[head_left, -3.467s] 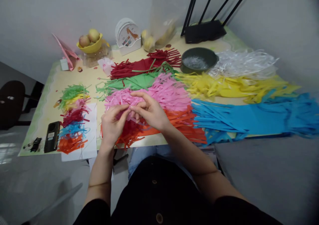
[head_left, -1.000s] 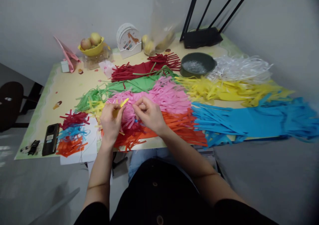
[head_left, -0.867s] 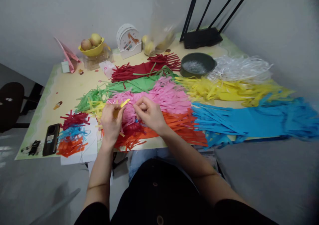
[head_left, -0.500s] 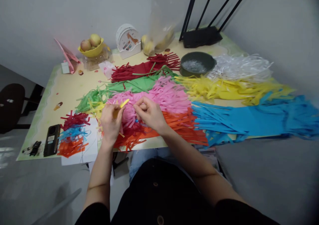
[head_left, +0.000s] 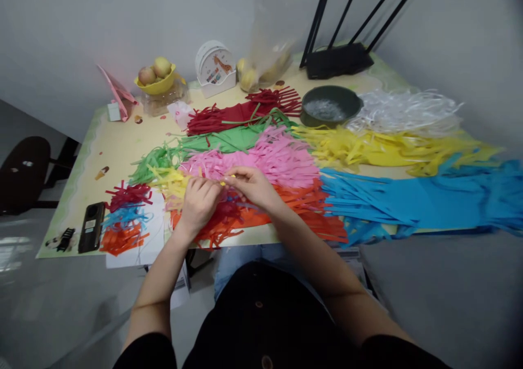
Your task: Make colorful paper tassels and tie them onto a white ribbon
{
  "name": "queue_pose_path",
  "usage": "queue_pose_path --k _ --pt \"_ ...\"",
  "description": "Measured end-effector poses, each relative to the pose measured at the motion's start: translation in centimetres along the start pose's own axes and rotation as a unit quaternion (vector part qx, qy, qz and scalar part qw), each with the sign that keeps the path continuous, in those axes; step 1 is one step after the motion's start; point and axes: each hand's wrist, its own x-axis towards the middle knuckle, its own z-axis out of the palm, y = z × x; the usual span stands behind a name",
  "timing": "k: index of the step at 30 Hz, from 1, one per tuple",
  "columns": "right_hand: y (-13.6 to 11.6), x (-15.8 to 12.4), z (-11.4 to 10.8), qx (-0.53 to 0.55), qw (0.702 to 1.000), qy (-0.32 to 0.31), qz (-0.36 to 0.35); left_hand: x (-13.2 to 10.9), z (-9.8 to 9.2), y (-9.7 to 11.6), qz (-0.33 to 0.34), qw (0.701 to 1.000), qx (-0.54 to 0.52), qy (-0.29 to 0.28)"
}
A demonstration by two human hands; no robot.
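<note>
My left hand (head_left: 200, 203) is closed, its fingertips meeting those of my right hand (head_left: 253, 188) over the table. A small bit of a yellow strip (head_left: 223, 183) shows between the two pinches, and the rest of it is hidden by fingers. Behind and under the hands lie pink fringed strips (head_left: 281, 159) and orange fringed strips (head_left: 302, 208). A loose pile of yellow strips (head_left: 169, 181) sits just left of my left hand. Below the hands is a dark red bunch (head_left: 226, 212).
Green (head_left: 229, 139), dark red (head_left: 232, 115), yellow (head_left: 379, 148) and blue fringed sheets (head_left: 433, 200) cover much of the table. A dark bowl (head_left: 353, 104), clear strips (head_left: 404, 110), router (head_left: 339, 61), fruit bowl (head_left: 159, 87) and phone (head_left: 90, 227) stand around them.
My hands have come together, fingertips now touching around the yellow strip that stuck up from my left hand before. The view has shifted slightly, moving the scene to the right.
</note>
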Motion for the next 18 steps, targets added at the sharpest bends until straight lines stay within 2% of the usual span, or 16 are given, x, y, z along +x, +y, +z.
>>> queue_pose_path --k 2,4,5,7,8,10,11,12,14,18 --pt "0.2 -0.1 -0.2 0.026 0.994 0.091 -0.062 -0.3 0.2 0.2 0.001 0.999 -0.002 -0.048" --pt "0.3 -0.2 -0.5 0.098 0.974 0.168 -0.111 -0.4 0.1 -0.9 0.0 0.99 -0.057 -0.127" --pt "0.4 -0.2 -0.6 0.13 0.966 0.188 -0.124 -0.2 0.0 -2.0 -0.012 0.981 -0.101 -0.166" --pt "0.5 -0.3 -0.8 0.154 0.963 0.18 -0.125 0.6 -0.1 -5.8 -0.085 0.959 -0.173 -0.21" --pt "0.6 -0.5 -0.9 0.149 0.969 0.161 -0.116 1.2 -0.1 -8.3 -0.16 0.95 -0.174 -0.203" --pt "0.8 -0.7 -0.7 0.13 0.979 0.121 -0.098 2.5 0.4 -13.4 -0.334 0.926 -0.056 -0.166" --pt "0.8 -0.9 -0.6 0.121 0.982 0.107 -0.094 3.0 0.9 -15.7 -0.366 0.916 -0.026 -0.163" --pt "0.8 -1.1 -0.4 0.113 0.985 0.096 -0.092 3.3 1.5 -17.6 -0.381 0.91 -0.011 -0.163" --pt "0.7 -1.4 -0.1 0.098 0.987 0.084 -0.092 3.6 2.9 -20.2 -0.394 0.904 0.001 -0.168" --pt "0.2 -1.8 -0.4 0.07 0.989 0.088 -0.094 3.1 4.8 -22.1 -0.415 0.901 -0.011 -0.128"
